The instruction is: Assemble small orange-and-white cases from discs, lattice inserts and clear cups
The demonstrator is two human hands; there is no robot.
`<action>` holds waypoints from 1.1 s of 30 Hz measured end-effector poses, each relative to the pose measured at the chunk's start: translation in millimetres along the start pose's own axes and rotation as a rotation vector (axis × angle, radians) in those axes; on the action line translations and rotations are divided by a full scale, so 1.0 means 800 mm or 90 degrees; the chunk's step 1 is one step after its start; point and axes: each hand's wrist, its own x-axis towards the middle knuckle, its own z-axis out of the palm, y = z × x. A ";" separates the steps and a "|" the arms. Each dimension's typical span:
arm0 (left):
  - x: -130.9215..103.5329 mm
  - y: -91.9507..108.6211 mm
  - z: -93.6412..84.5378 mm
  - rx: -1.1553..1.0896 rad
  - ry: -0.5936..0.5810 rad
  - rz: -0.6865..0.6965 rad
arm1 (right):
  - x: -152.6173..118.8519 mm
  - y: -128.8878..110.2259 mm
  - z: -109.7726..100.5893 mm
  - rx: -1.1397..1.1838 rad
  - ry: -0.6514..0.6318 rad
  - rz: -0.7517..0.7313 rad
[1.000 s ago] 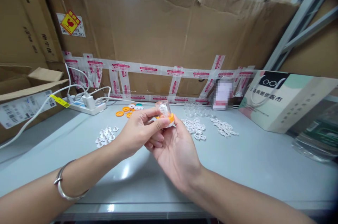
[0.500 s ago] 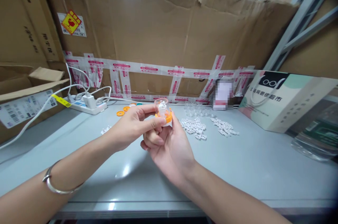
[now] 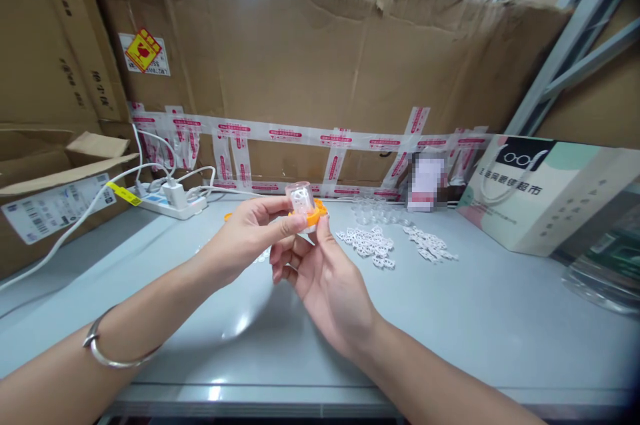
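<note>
A small clear-domed capsule (image 3: pixel 301 198) with white parts inside is held up over the table, its dome leaning left. An orange ring (image 3: pixel 316 213) goes round its base, with a whitish underside partly hidden by fingers. My left hand (image 3: pixel 255 228) pinches the capsule from the left between thumb and fingers. From below and the right, my right hand (image 3: pixel 330 285) grips the ring and base, its other fingers curled. Just right of the hands lies a pile of white flat plastic pieces (image 3: pixel 367 243). More small white pieces (image 3: pixel 262 255) show partly behind my left hand.
Clear plastic cups (image 3: pixel 380 211) stand behind the white pieces, and a second white pile (image 3: pixel 430 243) lies farther right. A power strip (image 3: pixel 175 206) with cables and an open carton (image 3: pixel 60 195) are at left. A paper bag (image 3: pixel 540 198) and large clear bottle (image 3: pixel 605 271) stand right.
The capsule has tipped from nearly upright to leaning left, and its orange ring now shows more at the right. My right thumb and fingers have shifted on the base. The view has moved slightly.
</note>
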 end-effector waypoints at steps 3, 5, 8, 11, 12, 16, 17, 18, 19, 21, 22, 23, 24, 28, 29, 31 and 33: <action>0.001 -0.003 -0.001 0.000 -0.021 0.006 | -0.004 0.005 0.003 0.024 0.022 -0.041; 0.001 -0.004 0.000 -0.011 -0.038 -0.003 | -0.005 0.008 0.005 0.060 0.028 -0.049; 0.001 -0.002 0.004 -0.039 -0.057 -0.029 | -0.006 0.010 0.007 0.111 0.049 -0.057; 0.002 0.000 0.008 -0.060 -0.065 -0.047 | -0.007 0.011 0.010 0.144 0.077 -0.069; 0.002 0.000 0.009 -0.062 -0.067 -0.048 | -0.008 0.012 0.010 0.151 0.083 -0.075; 0.002 0.000 0.011 -0.058 -0.072 -0.048 | -0.009 0.013 0.011 0.169 0.083 -0.085; 0.003 -0.001 0.011 -0.058 -0.071 -0.048 | -0.008 0.013 0.011 0.174 0.082 -0.085; 0.003 -0.001 0.011 -0.059 -0.069 -0.047 | -0.008 0.013 0.011 0.179 0.084 -0.086; 0.003 -0.001 0.011 -0.060 -0.067 -0.047 | -0.008 0.014 0.011 0.184 0.086 -0.087; 0.004 -0.001 0.011 -0.065 -0.065 -0.052 | -0.008 0.013 0.012 0.195 0.089 -0.085; 0.004 -0.001 0.011 -0.070 -0.065 -0.057 | -0.008 0.013 0.013 0.201 0.088 -0.083; 0.004 0.000 0.012 -0.076 -0.063 -0.062 | -0.007 0.013 0.014 0.208 0.086 -0.082; 0.004 0.000 0.012 -0.082 -0.061 -0.067 | -0.008 0.012 0.015 0.215 0.086 -0.081; 0.003 0.003 0.012 -0.087 -0.056 -0.080 | -0.008 0.011 0.018 0.235 0.077 -0.080; 0.002 0.003 0.011 -0.085 -0.055 -0.083 | -0.009 0.011 0.018 0.238 0.073 -0.079; 0.001 0.003 0.011 -0.083 -0.056 -0.087 | -0.009 0.012 0.019 0.241 0.065 -0.076; 0.001 0.003 0.011 -0.088 -0.059 -0.089 | -0.008 0.013 0.019 0.246 0.065 -0.075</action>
